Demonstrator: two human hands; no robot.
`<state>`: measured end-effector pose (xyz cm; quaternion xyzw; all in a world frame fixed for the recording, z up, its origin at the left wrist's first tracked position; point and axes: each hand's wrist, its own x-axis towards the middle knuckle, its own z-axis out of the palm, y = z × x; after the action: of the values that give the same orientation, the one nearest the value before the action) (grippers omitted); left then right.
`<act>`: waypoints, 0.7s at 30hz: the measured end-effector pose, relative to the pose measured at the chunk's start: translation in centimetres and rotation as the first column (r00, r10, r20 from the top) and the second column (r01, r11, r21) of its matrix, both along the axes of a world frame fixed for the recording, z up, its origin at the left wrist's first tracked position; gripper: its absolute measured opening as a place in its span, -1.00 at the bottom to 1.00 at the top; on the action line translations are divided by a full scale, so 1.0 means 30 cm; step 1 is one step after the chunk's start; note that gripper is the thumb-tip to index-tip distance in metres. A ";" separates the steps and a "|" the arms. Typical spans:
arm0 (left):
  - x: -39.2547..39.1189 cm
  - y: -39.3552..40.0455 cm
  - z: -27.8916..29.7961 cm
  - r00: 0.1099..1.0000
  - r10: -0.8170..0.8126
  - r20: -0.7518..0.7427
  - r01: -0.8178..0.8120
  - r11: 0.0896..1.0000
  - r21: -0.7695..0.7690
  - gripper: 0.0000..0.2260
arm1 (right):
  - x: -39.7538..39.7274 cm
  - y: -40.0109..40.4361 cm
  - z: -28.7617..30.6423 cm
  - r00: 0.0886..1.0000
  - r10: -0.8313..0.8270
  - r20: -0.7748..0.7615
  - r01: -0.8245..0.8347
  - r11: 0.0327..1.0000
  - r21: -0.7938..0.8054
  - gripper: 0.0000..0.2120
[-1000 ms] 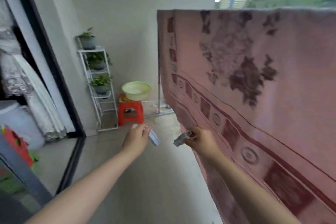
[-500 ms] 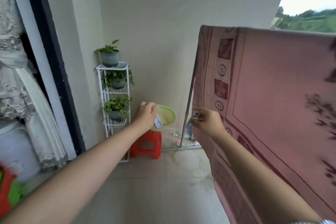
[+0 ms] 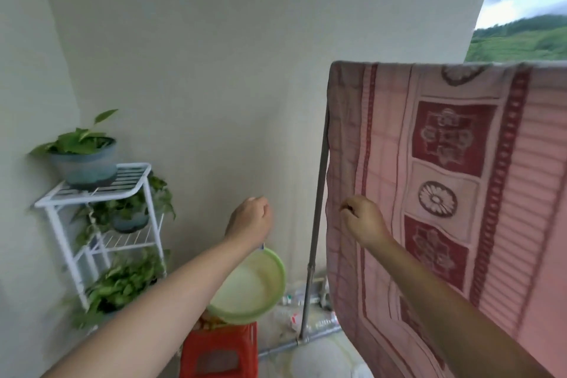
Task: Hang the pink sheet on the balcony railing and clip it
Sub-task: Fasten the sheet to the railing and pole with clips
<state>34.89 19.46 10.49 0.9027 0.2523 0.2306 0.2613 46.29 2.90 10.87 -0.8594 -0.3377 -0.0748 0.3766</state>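
I see the pink sheet [image 3: 445,181] draped over the top rail on the right, its patterned border of dark red squares and round flower medallions hanging down toward the floor. My right hand [image 3: 363,221] is at the sheet's left edge with fingers curled; whether it pinches the fabric or something small I cannot tell. My left hand [image 3: 250,222] is raised beside it, apart from the sheet, fingers closed into a fist, and a sliver of a small pale object [image 3: 263,246] peeks out beneath it, too little to identify. Between the two hands runs the grey metal pole [image 3: 317,209] of the railing frame, slanting down to a joint at the floor. Below my left forearm a light green plastic basin [image 3: 254,285] sits tilted on a red plastic stool [image 3: 219,350]. Some small litter lies at the pole's base, blurred. Farther left, a white wire shelf [image 3: 101,190] holds three potted green plants, the top one in a grey-blue pot [image 3: 86,163]. The wall behind is plain pale plaster; green hills and cloudy sky show at the upper right. No writing is readable.
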 end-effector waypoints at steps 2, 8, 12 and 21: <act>0.161 0.115 0.012 0.999 -0.003 -0.032 0.005 0.998 0.061 -0.79 | 0.175 0.109 0.000 0.999 -0.036 0.029 0.037 0.999 -0.035 -0.66; 0.558 0.433 -0.002 0.981 -0.087 -0.171 0.112 0.983 0.146 -0.79 | 0.584 0.424 -0.044 0.979 -0.088 0.183 0.161 0.887 -0.432 -0.72; 0.845 0.640 -0.025 0.934 -0.252 -0.253 0.297 0.942 0.157 -0.75 | 0.805 0.611 -0.078 0.944 -0.193 0.269 0.326 0.678 -0.659 -0.68; 1.417 0.837 -0.033 0.739 -0.650 -0.174 0.656 0.754 -0.034 -0.76 | 0.994 0.678 -0.129 0.778 -0.567 0.272 0.501 0.297 -0.813 -0.72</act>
<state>77.39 44.59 9.50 0.9542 -0.0614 0.0482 0.2889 76.10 23.24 7.00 -0.9910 -0.0108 0.0095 -0.1329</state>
